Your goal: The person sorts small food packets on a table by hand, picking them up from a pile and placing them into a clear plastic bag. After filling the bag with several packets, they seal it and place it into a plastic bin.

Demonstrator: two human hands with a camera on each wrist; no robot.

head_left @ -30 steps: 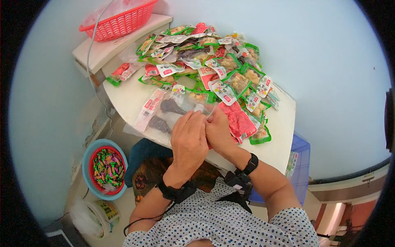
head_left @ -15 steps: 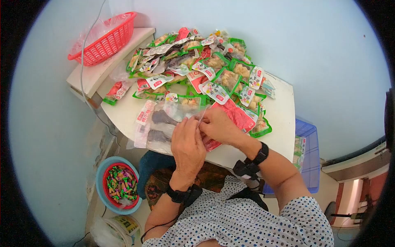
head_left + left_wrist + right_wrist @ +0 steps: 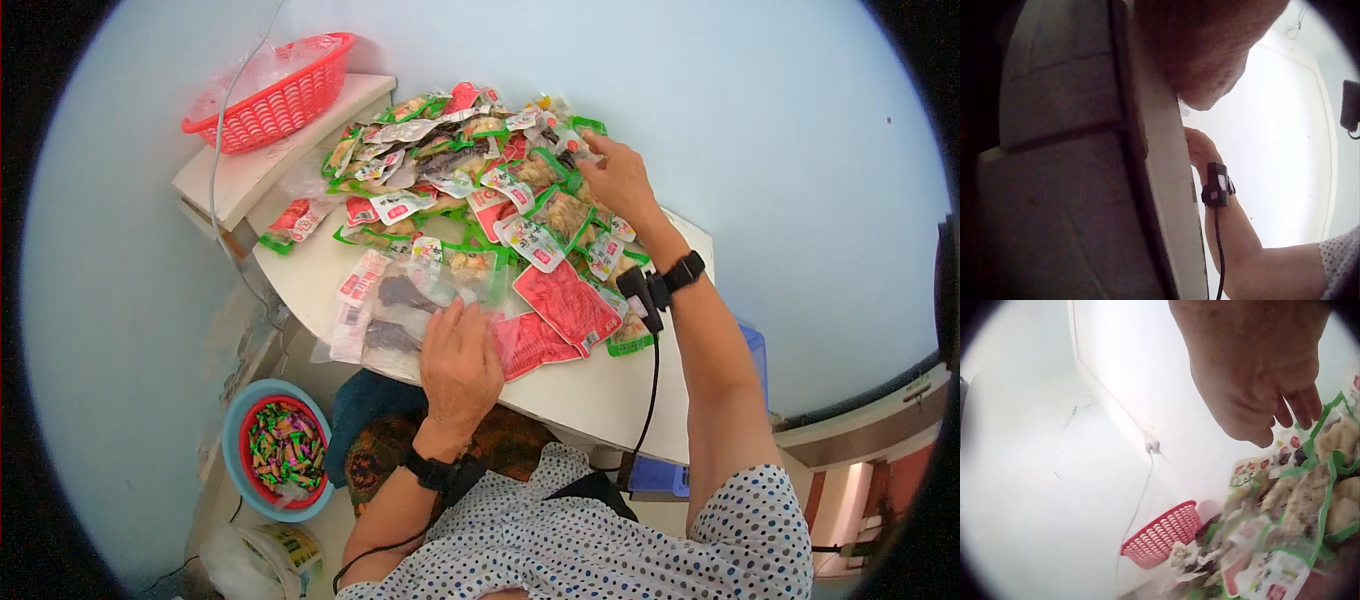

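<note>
My left hand (image 3: 460, 365) rests on the right part of a large clear plastic bag (image 3: 408, 312) lying at the table's front left. Its fingers lie fairly straight over the plastic, and the thumb is hidden. Dark-filled packets show inside the bag. My right hand (image 3: 618, 180) reaches over the back right of a heap of food packets (image 3: 455, 150). In the right wrist view its loosely bent fingers (image 3: 1300, 409) hang right by green-edged packets (image 3: 1297, 500), with nothing seen in them. Red packets (image 3: 570, 305) lie to the right of my left hand.
A red plastic basket (image 3: 285, 105) stands on a white ledge at the back left. On the floor at left, a blue basin (image 3: 236, 450) holds a red bowl of small wrapped pieces, above a white bucket (image 3: 290, 555). A blue crate (image 3: 655, 477) sits under the table's right side.
My right hand has left the clear bag and stretched away to the back right of the heap. My left hand has stayed at the bag. The two red packets are now uncovered.
</note>
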